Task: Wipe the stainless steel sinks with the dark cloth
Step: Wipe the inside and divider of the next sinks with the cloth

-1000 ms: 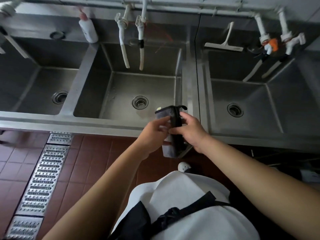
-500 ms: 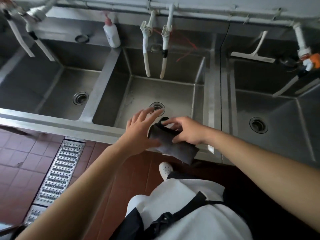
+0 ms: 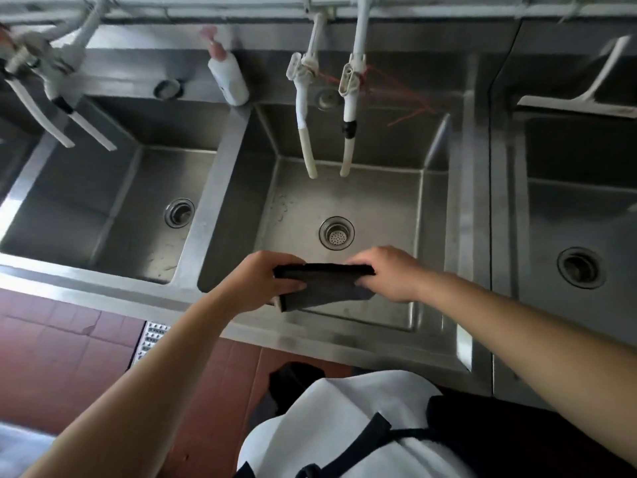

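Note:
A folded dark cloth (image 3: 324,286) hangs stretched between both hands over the front part of the middle steel sink (image 3: 348,201). My left hand (image 3: 262,281) grips its left end and my right hand (image 3: 389,270) grips its right end. The cloth is held just in front of this sink's drain (image 3: 336,232). A second steel sink (image 3: 113,198) lies to the left and a third (image 3: 582,215) to the right. Water spots show on the middle sink's floor.
Two white tap hoses (image 3: 327,132) hang over the middle sink, two more (image 3: 58,108) over the left one. A soap bottle (image 3: 227,75) stands on the back ledge. A white squeegee (image 3: 586,98) rests behind the right sink. Below is red floor tile with a metal drain grate (image 3: 151,339).
The view has shifted left and closer to the middle sink. Both hands carried the cloth from in front of the sink edge to over the basin and spread it out between them.

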